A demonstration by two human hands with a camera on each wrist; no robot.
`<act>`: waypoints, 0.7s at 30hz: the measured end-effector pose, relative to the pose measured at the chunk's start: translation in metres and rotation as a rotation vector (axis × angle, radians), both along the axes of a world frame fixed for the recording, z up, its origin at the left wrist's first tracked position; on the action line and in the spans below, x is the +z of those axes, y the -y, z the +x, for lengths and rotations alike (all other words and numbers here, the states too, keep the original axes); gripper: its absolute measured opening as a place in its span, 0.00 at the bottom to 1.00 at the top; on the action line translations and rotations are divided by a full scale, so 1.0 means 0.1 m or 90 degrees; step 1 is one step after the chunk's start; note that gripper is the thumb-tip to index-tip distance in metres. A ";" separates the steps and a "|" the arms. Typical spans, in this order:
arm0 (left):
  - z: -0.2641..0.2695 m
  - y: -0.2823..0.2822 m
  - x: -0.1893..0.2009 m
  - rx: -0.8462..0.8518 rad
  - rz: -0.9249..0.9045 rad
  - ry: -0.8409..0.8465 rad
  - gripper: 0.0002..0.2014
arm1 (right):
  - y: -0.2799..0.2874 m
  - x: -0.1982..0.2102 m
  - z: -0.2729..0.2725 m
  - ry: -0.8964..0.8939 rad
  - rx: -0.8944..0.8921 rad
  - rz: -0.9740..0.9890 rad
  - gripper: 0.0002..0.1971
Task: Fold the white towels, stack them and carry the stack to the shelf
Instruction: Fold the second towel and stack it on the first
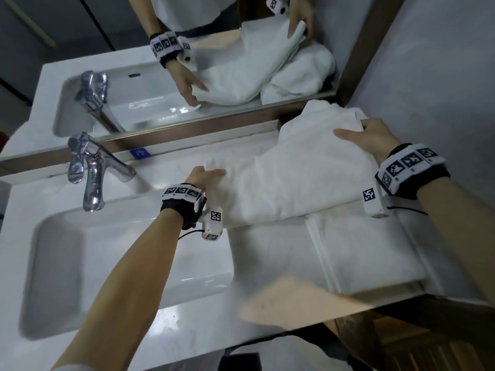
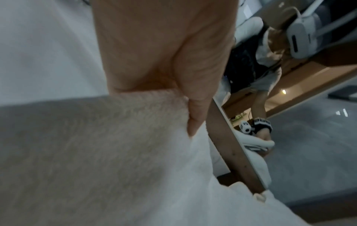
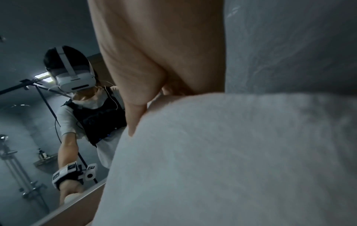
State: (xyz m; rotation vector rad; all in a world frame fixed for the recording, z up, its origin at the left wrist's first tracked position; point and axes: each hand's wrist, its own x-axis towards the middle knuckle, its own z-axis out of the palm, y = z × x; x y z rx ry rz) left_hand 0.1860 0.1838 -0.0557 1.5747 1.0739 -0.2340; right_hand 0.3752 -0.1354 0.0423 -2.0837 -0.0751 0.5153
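Note:
A white towel (image 1: 294, 178) hangs stretched between my hands over the white counter, right of the basin. My left hand (image 1: 206, 178) pinches its left end, thumb on top; the left wrist view shows my thumb (image 2: 193, 119) pressed on the towel (image 2: 96, 152). My right hand (image 1: 367, 137) grips the right end near the mirror, thumb over the cloth; the right wrist view shows that towel (image 3: 231, 152) under my thumb (image 3: 135, 116). A folded white towel (image 1: 367, 250) lies flat on the counter's right front part, below the held one.
A sink basin (image 1: 107, 263) with a chrome faucet (image 1: 91, 167) fills the counter's left half. A mirror (image 1: 187, 62) with a brown frame runs along the back and reflects my hands. A grey wall (image 1: 442, 76) closes the right side. The counter's front edge (image 1: 267, 338) is near.

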 end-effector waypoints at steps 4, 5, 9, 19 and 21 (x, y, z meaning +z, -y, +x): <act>-0.17 0.07 0.12 0.042 -0.022 0.092 0.19 | 0.07 0.06 -0.06 0.005 0.017 0.019 0.15; -0.24 0.09 0.15 0.060 -0.024 0.110 0.16 | 0.09 0.07 -0.07 0.015 0.018 0.018 0.17; -0.52 0.18 0.27 0.126 -0.059 0.201 0.10 | 0.25 0.14 -0.18 0.065 0.007 0.039 0.19; -1.39 0.53 0.79 0.075 0.037 0.305 0.12 | 0.69 0.46 -0.55 0.208 0.191 0.029 0.08; -1.53 0.63 0.87 0.084 0.058 0.322 0.11 | 0.76 0.52 -0.61 0.229 0.236 0.019 0.15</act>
